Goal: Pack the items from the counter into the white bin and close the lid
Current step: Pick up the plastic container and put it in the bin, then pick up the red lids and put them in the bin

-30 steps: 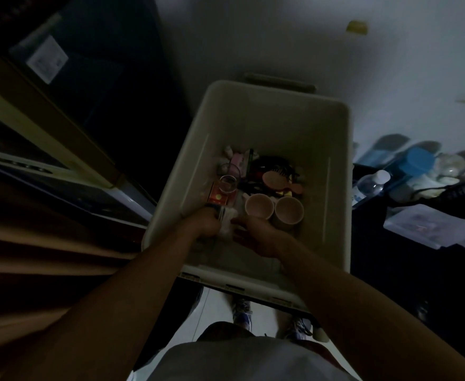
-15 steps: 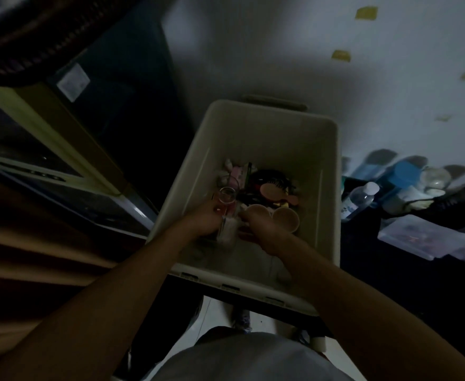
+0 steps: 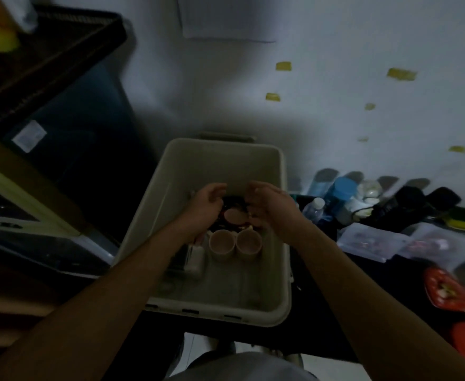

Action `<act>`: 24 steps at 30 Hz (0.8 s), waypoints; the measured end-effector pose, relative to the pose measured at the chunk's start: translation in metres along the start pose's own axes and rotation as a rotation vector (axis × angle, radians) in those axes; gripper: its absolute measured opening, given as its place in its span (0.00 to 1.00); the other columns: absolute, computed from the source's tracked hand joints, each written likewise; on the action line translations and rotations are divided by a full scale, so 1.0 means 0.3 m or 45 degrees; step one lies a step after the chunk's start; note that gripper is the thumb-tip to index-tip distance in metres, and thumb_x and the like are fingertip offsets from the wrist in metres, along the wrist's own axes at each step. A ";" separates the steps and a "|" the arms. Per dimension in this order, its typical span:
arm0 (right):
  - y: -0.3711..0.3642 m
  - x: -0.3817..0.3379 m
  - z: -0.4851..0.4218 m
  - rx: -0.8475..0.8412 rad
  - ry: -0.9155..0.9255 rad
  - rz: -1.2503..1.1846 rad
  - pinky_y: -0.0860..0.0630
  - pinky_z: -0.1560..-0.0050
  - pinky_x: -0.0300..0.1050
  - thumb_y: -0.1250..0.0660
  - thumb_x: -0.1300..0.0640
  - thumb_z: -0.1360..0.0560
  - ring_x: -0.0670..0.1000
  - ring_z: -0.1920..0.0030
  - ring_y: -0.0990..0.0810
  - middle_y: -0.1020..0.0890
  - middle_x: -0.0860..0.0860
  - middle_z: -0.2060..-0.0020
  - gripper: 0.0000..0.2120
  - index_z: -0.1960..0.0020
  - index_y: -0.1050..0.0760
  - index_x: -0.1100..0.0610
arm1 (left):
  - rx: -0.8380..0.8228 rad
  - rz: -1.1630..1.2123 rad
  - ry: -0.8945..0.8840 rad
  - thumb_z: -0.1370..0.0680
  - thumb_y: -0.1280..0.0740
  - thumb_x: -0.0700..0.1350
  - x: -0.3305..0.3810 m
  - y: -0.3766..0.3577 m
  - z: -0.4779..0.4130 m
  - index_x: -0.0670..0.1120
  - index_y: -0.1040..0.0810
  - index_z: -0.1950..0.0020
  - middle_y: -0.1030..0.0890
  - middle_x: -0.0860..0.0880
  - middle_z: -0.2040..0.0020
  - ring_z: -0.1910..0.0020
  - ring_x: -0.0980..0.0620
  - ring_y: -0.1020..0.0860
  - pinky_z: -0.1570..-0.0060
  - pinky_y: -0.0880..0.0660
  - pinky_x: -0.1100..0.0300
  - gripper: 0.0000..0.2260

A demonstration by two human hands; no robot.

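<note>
The white bin [image 3: 276, 306] stands open in front of me, without its lid. Inside are two pink cups [image 3: 221, 244] side by side, a round pink compact [image 3: 235, 215], a small white bottle [image 3: 197, 259] lying at the left, and dark items at the back. My left hand [image 3: 208, 203] and my right hand [image 3: 269, 206] are raised over the bin, above the items, palms turned toward each other. Their fingers are loosely curled and hold nothing.
On the dark counter to the right stand a water bottle [image 3: 313, 209], a blue-capped container [image 3: 341, 191], clear plastic boxes [image 3: 374, 242] and red objects [image 3: 448, 294]. A dark appliance [image 3: 69, 166] stands at the left. The white wall rises behind the bin.
Both hands have let go of the small glass and white item low in the bin and have risen, empty. The view has tilted upward toward the wall.
</note>
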State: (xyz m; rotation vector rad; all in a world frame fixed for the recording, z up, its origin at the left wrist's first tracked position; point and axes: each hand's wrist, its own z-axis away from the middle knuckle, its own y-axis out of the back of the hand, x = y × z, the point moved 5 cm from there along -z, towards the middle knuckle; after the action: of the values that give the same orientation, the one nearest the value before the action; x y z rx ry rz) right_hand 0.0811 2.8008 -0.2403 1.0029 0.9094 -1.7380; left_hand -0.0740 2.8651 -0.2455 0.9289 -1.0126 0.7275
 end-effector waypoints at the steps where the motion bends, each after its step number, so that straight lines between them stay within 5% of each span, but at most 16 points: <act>1: 0.028 -0.022 0.013 0.012 0.026 -0.001 0.20 0.52 0.44 0.42 0.59 0.19 0.52 0.46 0.20 0.19 0.55 0.45 0.11 0.42 0.23 0.52 | -0.012 0.008 -0.038 0.20 0.42 0.29 0.034 -0.026 -0.006 0.40 0.30 0.31 0.25 0.42 0.34 0.38 0.49 0.25 0.52 0.26 0.71 0.19; 5: 0.159 -0.103 0.055 0.084 0.118 -0.065 0.24 0.38 0.51 0.43 0.61 0.19 0.56 0.42 0.21 0.20 0.55 0.41 0.11 0.45 0.22 0.53 | -0.086 0.016 -0.166 0.21 0.42 0.28 0.151 -0.154 -0.020 0.38 0.30 0.31 0.25 0.41 0.35 0.35 0.48 0.27 0.42 0.27 0.63 0.19; 9: 0.318 -0.129 0.094 0.172 0.136 -0.175 0.23 0.43 0.47 0.44 0.63 0.19 0.56 0.44 0.21 0.21 0.56 0.42 0.12 0.40 0.24 0.59 | -0.216 0.034 -0.266 0.20 0.42 0.29 0.243 -0.314 -0.013 0.39 0.29 0.34 0.24 0.45 0.40 0.38 0.49 0.25 0.48 0.27 0.71 0.16; 15: 0.576 -0.107 0.191 0.350 0.111 -0.223 0.27 0.34 0.56 0.45 0.64 0.19 0.59 0.38 0.23 0.23 0.59 0.37 0.14 0.36 0.26 0.61 | -0.394 0.012 -0.309 0.21 0.41 0.29 0.326 -0.595 0.002 0.42 0.29 0.35 0.24 0.42 0.36 0.38 0.50 0.26 0.41 0.29 0.62 0.17; 19: 0.755 -0.049 0.241 0.454 0.112 -0.275 0.25 0.36 0.53 0.43 0.63 0.20 0.58 0.41 0.21 0.21 0.59 0.39 0.12 0.41 0.24 0.59 | -0.512 -0.058 -0.298 0.20 0.38 0.33 0.339 -0.769 0.038 0.47 0.28 0.35 0.24 0.48 0.36 0.40 0.53 0.24 0.51 0.26 0.72 0.16; 24: 0.940 0.032 0.305 0.541 0.087 -0.300 0.24 0.37 0.53 0.43 0.62 0.20 0.57 0.41 0.21 0.20 0.58 0.42 0.13 0.40 0.24 0.58 | -0.604 -0.104 -0.238 0.20 0.37 0.34 0.325 -0.968 0.072 0.43 0.29 0.31 0.25 0.46 0.34 0.35 0.50 0.26 0.39 0.28 0.60 0.18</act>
State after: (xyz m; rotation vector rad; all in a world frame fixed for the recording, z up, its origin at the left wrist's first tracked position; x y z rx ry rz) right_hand 0.3205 2.6262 -0.2551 1.2734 0.7361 -2.1657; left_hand 0.2007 2.7282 -0.2367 0.6246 -1.2366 0.3105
